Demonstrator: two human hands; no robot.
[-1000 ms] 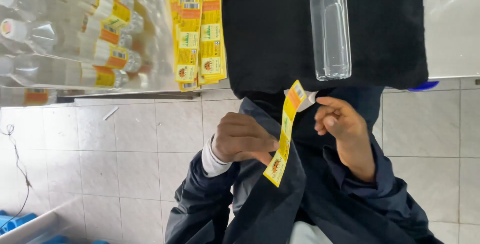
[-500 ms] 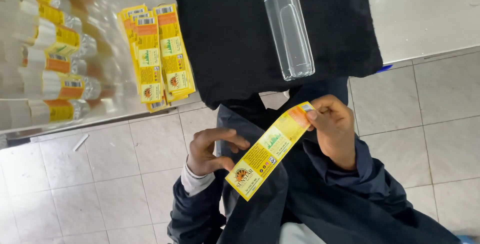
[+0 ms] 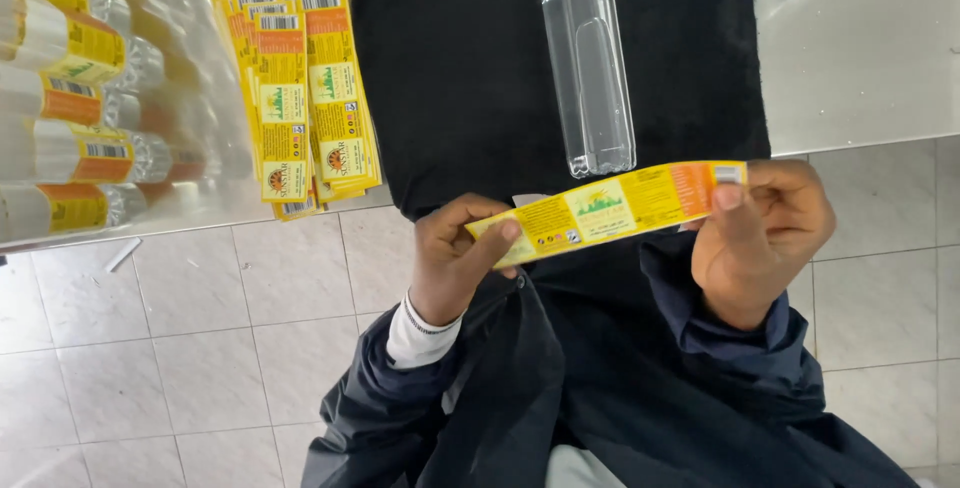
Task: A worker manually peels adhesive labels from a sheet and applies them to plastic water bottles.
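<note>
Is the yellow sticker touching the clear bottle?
Apart. The head view shows the yellow label strip, stretched between the left hand and right hand, lying below the clear bottle's base, with black cloth showing between them.

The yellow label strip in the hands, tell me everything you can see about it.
The label strip is a long, narrow, glossy band, mostly yellow with an orange block and a barcode patch near its right end, a green picture in the middle and small print elsewhere. It is stretched nearly level, tilting up to the right. The left hand pinches its left end and the right hand its right end, just below the clear bottle on the black cloth.
</note>
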